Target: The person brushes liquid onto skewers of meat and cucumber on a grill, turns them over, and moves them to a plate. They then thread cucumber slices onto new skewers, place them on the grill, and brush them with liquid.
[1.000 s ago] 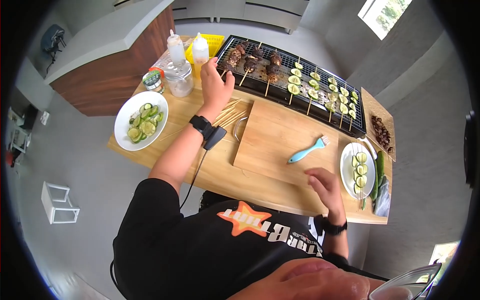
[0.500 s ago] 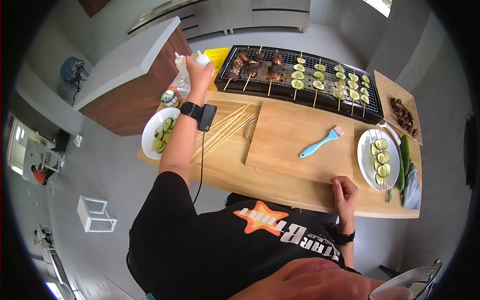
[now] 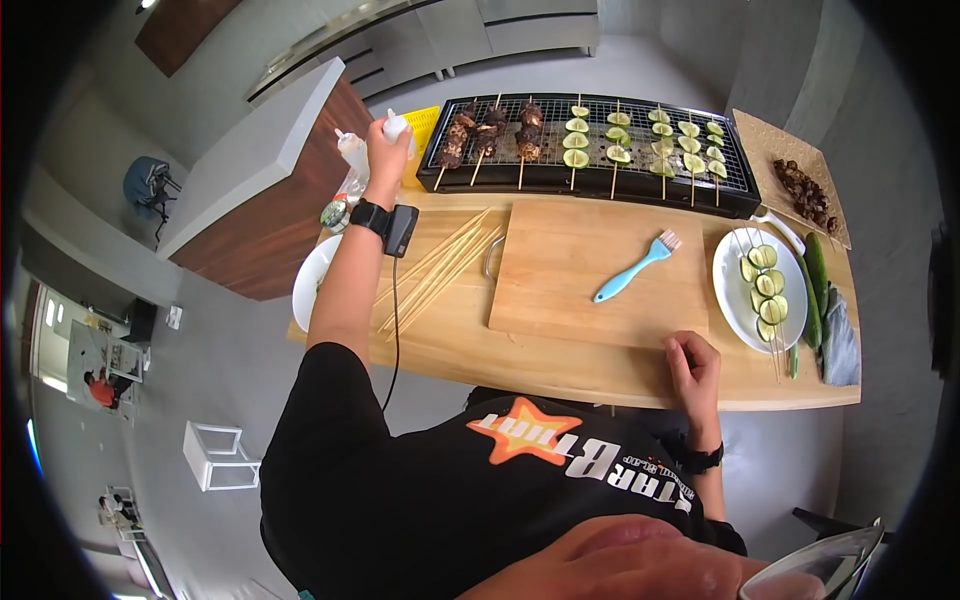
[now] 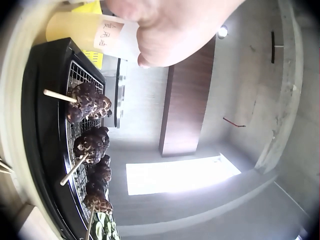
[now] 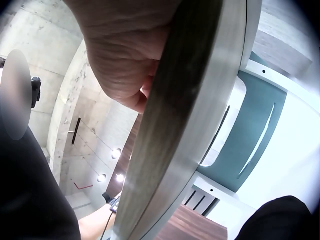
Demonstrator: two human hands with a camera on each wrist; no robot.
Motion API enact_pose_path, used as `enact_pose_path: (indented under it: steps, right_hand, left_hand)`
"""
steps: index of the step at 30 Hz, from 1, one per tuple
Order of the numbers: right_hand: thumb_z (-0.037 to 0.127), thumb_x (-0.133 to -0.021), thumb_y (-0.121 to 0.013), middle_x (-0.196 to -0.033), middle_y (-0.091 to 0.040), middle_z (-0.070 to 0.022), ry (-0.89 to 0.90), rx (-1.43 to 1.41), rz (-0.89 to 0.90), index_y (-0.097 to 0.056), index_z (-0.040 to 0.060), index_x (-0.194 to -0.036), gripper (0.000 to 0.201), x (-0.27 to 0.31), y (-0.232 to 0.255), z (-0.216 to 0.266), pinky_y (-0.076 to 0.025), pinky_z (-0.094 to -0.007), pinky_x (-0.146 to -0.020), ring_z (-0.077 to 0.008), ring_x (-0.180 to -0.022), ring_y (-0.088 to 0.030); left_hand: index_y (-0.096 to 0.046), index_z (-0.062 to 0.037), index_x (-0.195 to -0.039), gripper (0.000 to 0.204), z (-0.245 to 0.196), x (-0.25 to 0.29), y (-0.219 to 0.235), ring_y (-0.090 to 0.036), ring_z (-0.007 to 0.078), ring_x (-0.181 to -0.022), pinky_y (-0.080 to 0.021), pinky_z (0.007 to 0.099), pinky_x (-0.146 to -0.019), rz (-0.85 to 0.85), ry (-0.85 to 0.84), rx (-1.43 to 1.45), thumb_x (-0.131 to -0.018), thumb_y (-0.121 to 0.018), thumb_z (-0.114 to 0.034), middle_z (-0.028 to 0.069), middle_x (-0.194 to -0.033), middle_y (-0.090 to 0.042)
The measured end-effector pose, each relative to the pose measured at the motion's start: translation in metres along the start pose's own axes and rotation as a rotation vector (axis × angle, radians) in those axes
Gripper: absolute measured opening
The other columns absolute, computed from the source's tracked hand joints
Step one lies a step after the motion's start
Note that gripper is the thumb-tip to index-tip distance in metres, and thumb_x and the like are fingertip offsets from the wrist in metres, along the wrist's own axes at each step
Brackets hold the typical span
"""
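At the table's far left, my left hand (image 3: 388, 160) grips the upper part of a squeeze bottle (image 3: 396, 125) with a white nozzle. Yellowish liquid and a handwritten label show on this squeeze bottle (image 4: 75, 34) in the left wrist view; some of my fingers are hidden there. A second squeeze bottle (image 3: 351, 148) stands just left of the hand. My right hand (image 3: 695, 366) rests at the table's near edge, fingers loosely curled and holding nothing. The cutting board (image 3: 550, 270) lies beyond it, a blue basting brush (image 3: 628, 278) on top.
A black grill (image 3: 600, 183) along the back carries meat skewers (image 3: 530, 140) and sliced-vegetable skewers (image 3: 576, 140). Loose bamboo sticks (image 3: 440, 270) lie left of the board. To the right are a white plate (image 3: 730, 310) of skewers and cucumbers (image 3: 818, 275); a bowl (image 3: 308, 285) sits left.
My left hand has moved from beside the grill's left end to the squeeze bottles and taken hold of one. My right hand has come down to the table's near edge. The head view has shifted.
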State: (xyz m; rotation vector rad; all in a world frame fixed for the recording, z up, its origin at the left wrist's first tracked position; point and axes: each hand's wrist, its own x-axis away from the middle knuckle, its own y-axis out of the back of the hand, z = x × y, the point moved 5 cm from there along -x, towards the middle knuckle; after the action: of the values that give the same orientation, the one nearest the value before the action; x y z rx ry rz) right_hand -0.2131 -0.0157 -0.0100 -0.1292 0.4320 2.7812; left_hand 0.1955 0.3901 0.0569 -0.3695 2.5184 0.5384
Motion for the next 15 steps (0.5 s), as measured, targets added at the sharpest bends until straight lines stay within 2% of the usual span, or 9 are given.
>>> enact_pose_path:
  steps: [2, 5, 8, 12, 15]
  right_hand:
    - [0.011, -0.092, -0.059, -0.068, -0.052, 0.0014, 0.002, -0.005, -0.008, -0.062, -0.0021, -0.084, 0.015, 0.0, -0.001, 0.0, -0.037, -0.0218, -0.056, -0.0059, -0.063, -0.045]
    - [0.011, -0.092, -0.059, -0.068, -0.052, 0.0015, -0.004, -0.006, -0.009, -0.062, -0.0021, -0.084, 0.016, 0.0, -0.001, 0.002, -0.037, -0.0222, -0.057, -0.0061, -0.063, -0.045]
    - [0.011, -0.092, -0.059, -0.067, -0.052, 0.0017, 0.017, 0.014, 0.0, -0.062, -0.0021, -0.084, 0.016, -0.001, -0.001, 0.005, -0.037, -0.0224, -0.057, -0.0063, -0.063, -0.045]
    - [0.012, -0.092, -0.059, -0.067, -0.052, 0.0017, 0.009, 0.01, -0.008, -0.061, -0.0021, -0.084, 0.016, -0.002, -0.001, 0.002, -0.037, -0.0224, -0.057, -0.0066, -0.063, -0.045]
    - [0.011, -0.092, -0.059, -0.067, -0.052, 0.0015, 0.004, 0.008, -0.01, -0.061, -0.0021, -0.084, 0.016, -0.001, 0.0, 0.003, -0.037, -0.0225, -0.057, -0.0068, -0.064, -0.045]
  left_hand:
    - [-0.049, 0.0026, -0.114, 0.043, 0.046, -0.018, -0.004, -0.059, 0.0238, -0.097, -0.049, 0.0339, -0.081, 0.014, -0.054, -0.11, -0.08, -0.07, -0.014, 0.0142, -0.107, -0.056]
    - [-0.048, 0.0017, -0.114, 0.044, 0.038, -0.012, -0.005, -0.06, 0.0236, -0.095, -0.049, 0.0337, -0.08, -0.027, -0.015, -0.054, -0.079, -0.071, -0.013, 0.014, -0.106, -0.057]
    - [-0.044, 0.0017, -0.121, 0.051, 0.019, 0.009, -0.012, -0.057, 0.0191, -0.1, -0.048, 0.0305, -0.084, 0.059, 0.196, 0.043, -0.081, -0.071, -0.012, 0.0111, -0.111, -0.057]
    - [-0.045, -0.0008, -0.12, 0.05, 0.025, -0.006, -0.013, -0.058, 0.0197, -0.099, -0.048, 0.0317, -0.084, 0.053, 0.046, 0.017, -0.079, -0.071, -0.011, 0.0109, -0.111, -0.057]
    - [-0.048, -0.004, -0.119, 0.049, -0.013, -0.022, -0.012, -0.06, 0.0242, -0.098, -0.048, 0.0352, -0.085, 0.072, -0.17, -0.046, -0.077, -0.072, -0.014, 0.0127, -0.111, -0.059]
